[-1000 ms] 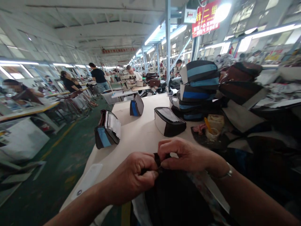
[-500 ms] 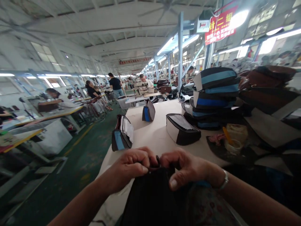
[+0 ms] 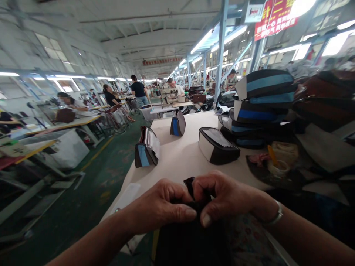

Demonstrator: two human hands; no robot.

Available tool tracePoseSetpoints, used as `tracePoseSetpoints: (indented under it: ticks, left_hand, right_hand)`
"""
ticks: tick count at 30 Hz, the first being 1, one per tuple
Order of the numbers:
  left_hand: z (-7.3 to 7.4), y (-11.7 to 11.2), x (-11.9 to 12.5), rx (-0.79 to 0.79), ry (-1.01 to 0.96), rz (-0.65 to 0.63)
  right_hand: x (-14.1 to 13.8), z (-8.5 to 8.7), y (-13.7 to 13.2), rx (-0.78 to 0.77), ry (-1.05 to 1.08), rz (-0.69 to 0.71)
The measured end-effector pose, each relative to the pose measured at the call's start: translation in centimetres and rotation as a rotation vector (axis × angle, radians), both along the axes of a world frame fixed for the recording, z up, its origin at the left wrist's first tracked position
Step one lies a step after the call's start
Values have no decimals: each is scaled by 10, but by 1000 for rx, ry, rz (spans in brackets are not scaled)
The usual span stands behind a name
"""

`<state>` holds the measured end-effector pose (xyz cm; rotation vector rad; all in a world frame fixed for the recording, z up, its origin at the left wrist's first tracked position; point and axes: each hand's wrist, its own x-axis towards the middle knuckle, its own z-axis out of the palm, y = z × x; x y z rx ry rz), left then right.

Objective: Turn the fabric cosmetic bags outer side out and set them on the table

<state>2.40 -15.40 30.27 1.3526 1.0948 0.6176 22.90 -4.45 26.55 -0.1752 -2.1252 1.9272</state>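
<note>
My left hand (image 3: 162, 206) and my right hand (image 3: 226, 197) pinch the top edge of a black fabric pouch (image 3: 188, 240) at the near table edge. A narrow black tab (image 3: 190, 186) stands up between my fingers. Beyond my hands, on the cream table top (image 3: 177, 166), stand a black pouch with a blue panel and silvery lining (image 3: 146, 147), a smaller blue-and-black pouch (image 3: 178, 123), and a black-and-white pouch with a clear top (image 3: 217, 146). All of them are apart from my hands.
Stacked black-and-blue pouches (image 3: 263, 107) and brown bags (image 3: 327, 99) pile up at the right, beside a glue pot with a yellow-handled brush (image 3: 279, 159). Several people work at sewing tables further down the factory aisle, beyond a green floor (image 3: 102, 181).
The whole view has turned, shifting the table pouches to the right in the picture. My hands have come closer together, and the black tab now stands higher between them.
</note>
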Motion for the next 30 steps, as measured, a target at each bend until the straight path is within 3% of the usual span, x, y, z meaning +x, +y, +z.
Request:
tracePoseSetpoints:
  ticks: [2, 5, 10, 13, 18, 21, 24, 27, 30]
  left_hand:
    - [-5, 0, 0, -5, -16, 13]
    - [-5, -1, 3, 2, -6, 24]
    - [2, -3, 14, -67, 74, 82]
    - [3, -5, 19, -28, 169, 132]
    - [-2, -7, 23, 125, 335, 150]
    - [-4, -7, 23, 183, 383, 134]
    - [-6, -8, 22, 180, 400, 151]
    - [-6, -9, 21, 113, 366, 181]
    - [-6, -10, 18, 58, 339, 150]
  right_hand:
    - [2, -5, 0, -98, 10, 56]
    - [6, -5, 0, -101, 21, 67]
    - [7, 5, -7, 18, -26, -66]
    - [6, 4, -14, 92, -77, -173]
    - [4, -14, -23, 452, 40, -383]
    - [5, -22, -24, 765, 182, -368]
    - [9, -24, -24, 1041, 87, -295]
    - [13, -25, -25, 1126, 69, -273]
    - [16, -28, -30, 1146, 192, -304]
